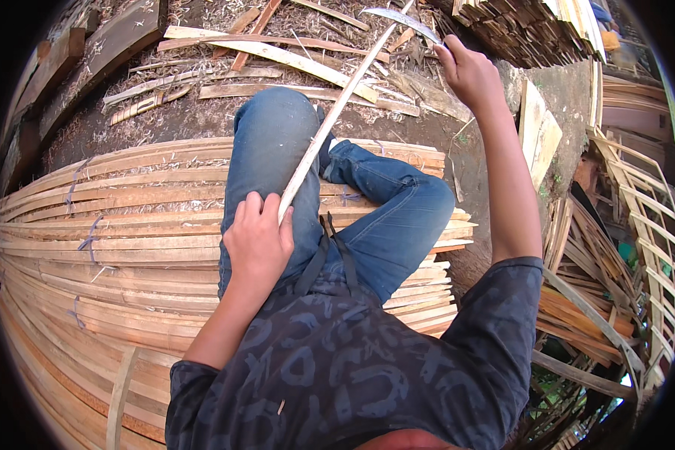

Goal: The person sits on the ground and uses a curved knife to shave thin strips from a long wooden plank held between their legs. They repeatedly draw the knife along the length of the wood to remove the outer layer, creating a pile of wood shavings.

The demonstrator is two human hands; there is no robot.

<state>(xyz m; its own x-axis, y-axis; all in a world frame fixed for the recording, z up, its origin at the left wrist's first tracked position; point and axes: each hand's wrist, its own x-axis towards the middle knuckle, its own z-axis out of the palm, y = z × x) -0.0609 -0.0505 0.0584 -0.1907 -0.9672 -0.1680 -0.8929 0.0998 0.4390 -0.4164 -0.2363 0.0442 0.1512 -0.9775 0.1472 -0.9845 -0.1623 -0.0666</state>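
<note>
My left hand (259, 236) is closed around the near end of a long, thin wooden stick (328, 124). The stick slants up and away over my thigh, and its far part passes the blade. In my right hand (470, 73), held out at the upper right with the arm extended, is a sickle (403, 18) with a curved, pale metal blade. The blade points left and lies across the stick's far part; whether the two touch I cannot tell. My fist hides the sickle's handle.
I sit on tied bundles of long wooden strips (112, 240). Loose slats (300, 64) and shavings litter the ground ahead. Thick dark beams (101, 56) lie at the upper left. A stack of thin boards (529, 30) stands at the upper right, and a slatted wooden frame (645, 217) at the right.
</note>
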